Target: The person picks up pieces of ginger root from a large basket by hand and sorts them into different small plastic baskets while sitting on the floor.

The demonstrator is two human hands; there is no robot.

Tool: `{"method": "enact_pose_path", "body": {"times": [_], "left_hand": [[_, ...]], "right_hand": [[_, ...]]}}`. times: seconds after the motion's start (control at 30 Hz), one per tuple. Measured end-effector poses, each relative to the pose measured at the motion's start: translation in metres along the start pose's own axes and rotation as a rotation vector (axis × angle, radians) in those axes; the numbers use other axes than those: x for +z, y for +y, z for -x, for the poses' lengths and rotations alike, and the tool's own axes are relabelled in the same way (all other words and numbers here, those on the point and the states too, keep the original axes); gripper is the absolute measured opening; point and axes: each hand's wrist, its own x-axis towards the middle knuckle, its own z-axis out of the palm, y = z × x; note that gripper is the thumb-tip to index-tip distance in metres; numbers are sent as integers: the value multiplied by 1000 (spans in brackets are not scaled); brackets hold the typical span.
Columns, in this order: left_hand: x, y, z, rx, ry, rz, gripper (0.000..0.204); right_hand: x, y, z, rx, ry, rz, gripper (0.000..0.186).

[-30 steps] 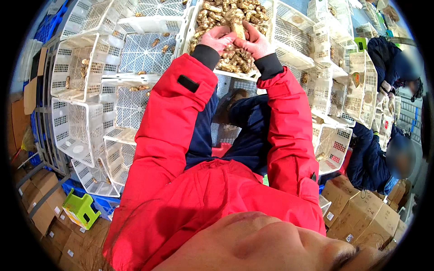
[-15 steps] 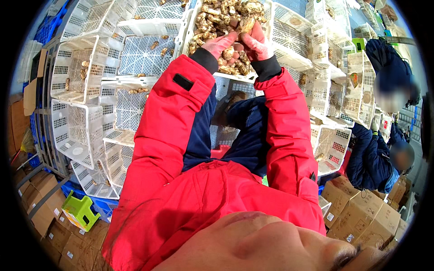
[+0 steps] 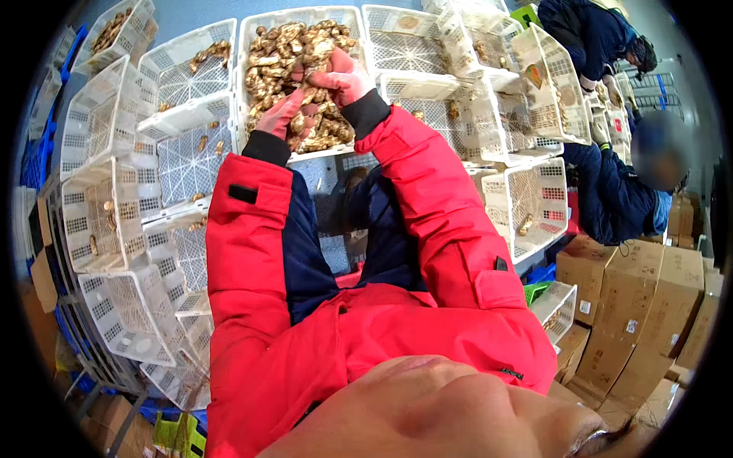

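Right hand (image 3: pixel 350 82) closed on one chunky brown-and-cream mushroom (image 3: pixel 318 52), thumb laid across it, fingers behind. Left hand (image 3: pixel 281 118) comes in at the mushroom's 7 o'clock, fingers curled; can't tell if it grips the lower end, another piece, or nothing. Handling, my judgement: light pinch on the firm stem, cap free of squeezing, left fingertips to steady and turn rather than pull. Staying low over the pile would soften any slip; hard pressure could bruise or snap it.

Clock below centred on the full white crate (image 3: pixel 353 15). Held mushroom is just toward 1 o'clock of centre, above a heap of similar mushrooms (image 3: pixel 263 85), knobbly, mixed sizes, partly hidden by hands. Red sleeves (image 3: pixel 252 221) reach up from 6 o'clock, dark cuffs at wrists.

Around it: white crate (image 3: pixel 195 84) at 9–10 with a small cluster, another crate (image 3: pixel 191 169) at 8 with a few loose pieces, crate (image 3: pixel 405 47) at 2, crate (image 3: pixel 427 126) at 4. Further out: co-workers in navy, one (image 3: pixel 584 38) near 3, one (image 3: pixel 611 206) near 4. Cardboard boxes (image 3: pixel 637 298) past 4, lime-green plastic item (image 3: pixel 179 435) toward 7.
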Motion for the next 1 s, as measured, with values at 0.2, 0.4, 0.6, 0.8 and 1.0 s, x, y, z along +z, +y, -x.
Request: {"method": "enact_pose_path", "body": {"times": [0.2, 0.4, 0.6, 0.8, 1.0], "left_hand": [[0, -5, -6, 114, 98, -51, 34], [-9, -18, -28, 475, 111, -73, 42], [-5, -8, -7, 112, -36, 218, 38], [18, 6, 13, 14, -52, 379, 32], [19, 0, 8, 15, -157, 402, 23]], "right_hand": [[12, 4, 2, -105, 33, 5, 71], [10, 27, -4, 11, 306, -43, 55], [-16, -6, -3, -117, 236, -378, 23], [-7, -20, 7, 41, 219, -728, 36], [-2, -19, 6, 119, 150, -773, 35]]}}
